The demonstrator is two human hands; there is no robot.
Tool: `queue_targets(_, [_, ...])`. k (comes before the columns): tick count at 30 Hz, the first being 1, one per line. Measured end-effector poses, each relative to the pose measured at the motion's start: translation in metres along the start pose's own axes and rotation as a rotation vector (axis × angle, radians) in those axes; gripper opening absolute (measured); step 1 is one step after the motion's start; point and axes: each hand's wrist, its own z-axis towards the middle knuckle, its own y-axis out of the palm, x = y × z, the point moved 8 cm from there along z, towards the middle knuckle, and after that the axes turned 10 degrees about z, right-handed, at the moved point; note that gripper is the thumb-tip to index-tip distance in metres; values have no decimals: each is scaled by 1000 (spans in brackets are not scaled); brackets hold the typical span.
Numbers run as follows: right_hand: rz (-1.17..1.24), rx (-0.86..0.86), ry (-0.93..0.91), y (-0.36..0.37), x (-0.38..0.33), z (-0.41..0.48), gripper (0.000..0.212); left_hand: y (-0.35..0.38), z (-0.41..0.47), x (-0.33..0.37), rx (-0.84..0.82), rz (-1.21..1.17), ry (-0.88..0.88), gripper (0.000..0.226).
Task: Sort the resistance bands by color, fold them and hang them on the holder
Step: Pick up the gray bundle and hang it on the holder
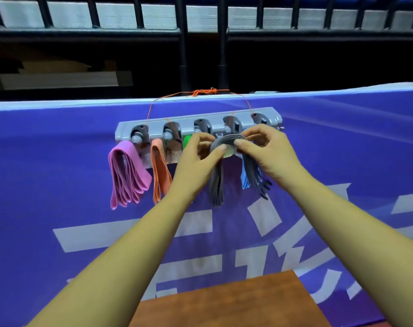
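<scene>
A grey holder (153, 125) with several pegs hangs by orange string on a blue banner. Folded pink bands (127, 173) droop from its left peg, and orange bands (159, 171) from the peg beside it. A green band (187, 141) shows behind my left hand. Both hands pinch a folded bundle of grey bands (216, 185) at its top loop, right at the fourth peg. My left hand (198, 159) grips the loop's left side, my right hand (264, 149) its right side. Blue bands (244, 178) hang behind the grey ones on the right.
The blue banner (59, 185) with white characters covers a barrier. A brown wooden tabletop (229, 305) lies below my arms. Behind the barrier stand black metal railings (184, 55) and dark shelving with cardboard.
</scene>
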Motion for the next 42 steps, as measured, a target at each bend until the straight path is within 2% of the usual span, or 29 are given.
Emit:
queue_targets(5, [-29, 104, -63, 10, 0, 15, 9, 5, 13, 0, 121, 36, 3, 20])
queue_targets(9, [-80, 147, -48, 17, 12, 26, 9, 8, 23, -12, 193, 175, -23, 21])
queue_targets(16, [-147, 112, -15, 22, 41, 25, 12, 20, 25, -30, 149, 314, -24, 21])
queue_targets(22, [-103, 48, -24, 24, 47, 19, 15, 19, 25, -37, 134, 305, 20, 36])
queue_targets(25, [-56, 43, -46, 24, 46, 17, 18, 19, 26, -31, 173, 299, 88, 31])
queue_targets(29, [-109, 79, -100, 27, 43, 18, 21, 18, 29, -25, 203, 255, 130, 31])
queue_targets(37, [-71, 136, -77, 29, 42, 17, 20, 18, 28, -24, 197, 279, 94, 27])
queue_targets(42, [-139, 146, -38, 30, 39, 12, 18, 17, 29, -30, 164, 263, -43, 32])
